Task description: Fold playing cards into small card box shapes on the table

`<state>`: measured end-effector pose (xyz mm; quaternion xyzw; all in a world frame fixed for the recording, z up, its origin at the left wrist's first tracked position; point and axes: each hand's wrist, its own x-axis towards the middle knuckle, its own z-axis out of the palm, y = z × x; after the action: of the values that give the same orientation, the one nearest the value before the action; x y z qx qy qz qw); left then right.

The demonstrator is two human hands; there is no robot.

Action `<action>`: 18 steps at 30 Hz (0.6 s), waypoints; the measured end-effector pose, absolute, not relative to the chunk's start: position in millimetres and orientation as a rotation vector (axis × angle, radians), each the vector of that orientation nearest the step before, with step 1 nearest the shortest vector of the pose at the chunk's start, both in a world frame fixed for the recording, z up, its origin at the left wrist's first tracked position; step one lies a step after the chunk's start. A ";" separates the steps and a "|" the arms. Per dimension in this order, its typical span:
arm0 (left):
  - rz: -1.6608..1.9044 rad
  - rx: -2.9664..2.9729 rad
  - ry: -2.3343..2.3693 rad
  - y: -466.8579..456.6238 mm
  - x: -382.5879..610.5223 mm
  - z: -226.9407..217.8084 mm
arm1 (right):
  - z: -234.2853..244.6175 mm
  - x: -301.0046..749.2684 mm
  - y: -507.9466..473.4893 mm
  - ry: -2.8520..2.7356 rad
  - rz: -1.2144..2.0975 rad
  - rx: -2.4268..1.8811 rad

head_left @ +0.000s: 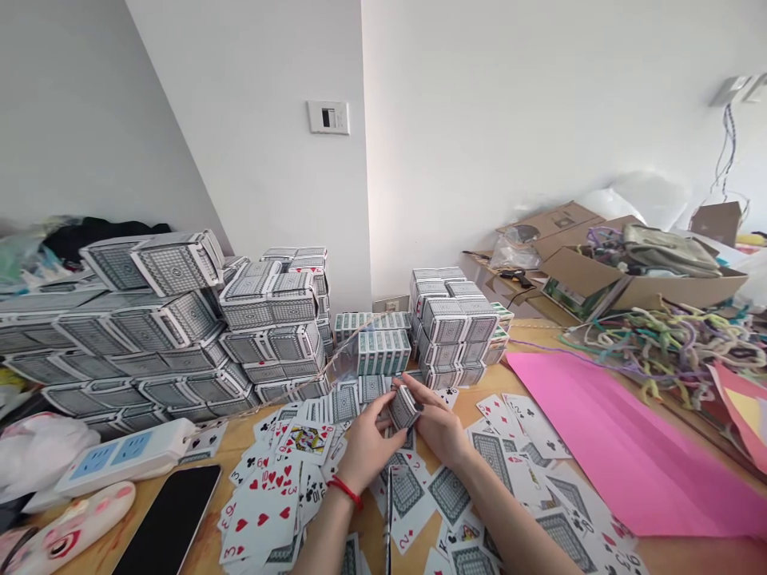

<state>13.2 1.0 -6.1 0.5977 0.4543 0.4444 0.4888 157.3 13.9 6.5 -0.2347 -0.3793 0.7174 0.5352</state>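
Observation:
Both my hands meet at the middle of the table around a small block of playing cards (405, 407), its grey patterned back facing up. My left hand (370, 441), with a red cord at the wrist, has thumb and fingers closed on its left side. My right hand (442, 423) grips the right side with its fingers curled around the far edge. Loose playing cards (264, 511) lie spread under and around my forearms, some face up, some face down. Right behind my hands stands a row of green-and-white card packs (383, 353).
Tall stacks of card-covered boxes (180, 327) stand at left, another stack (455, 327) behind my right hand. A phone (171, 519) and a power strip (129, 455) lie front left. Pink paper (635, 447), tangled yarn (677, 343) and a cardboard box (671, 291) occupy the right.

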 end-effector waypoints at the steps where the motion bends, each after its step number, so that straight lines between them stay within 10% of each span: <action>1: 1.099 1.487 1.137 1.2 13.1 -6.9 | 5.5 156.9 14.8 -0.888 1.704 -0.575; 18: 1.162 1.753 1.284 0.7 12.4 -11.1 | 2.6 149.4 16.3 -1.176 1.538 -1.074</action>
<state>12.4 0.7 -11.1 0.6710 0.4916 0.4447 0.3322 149.4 16.3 2.6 -0.4339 -0.4752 0.6212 0.4473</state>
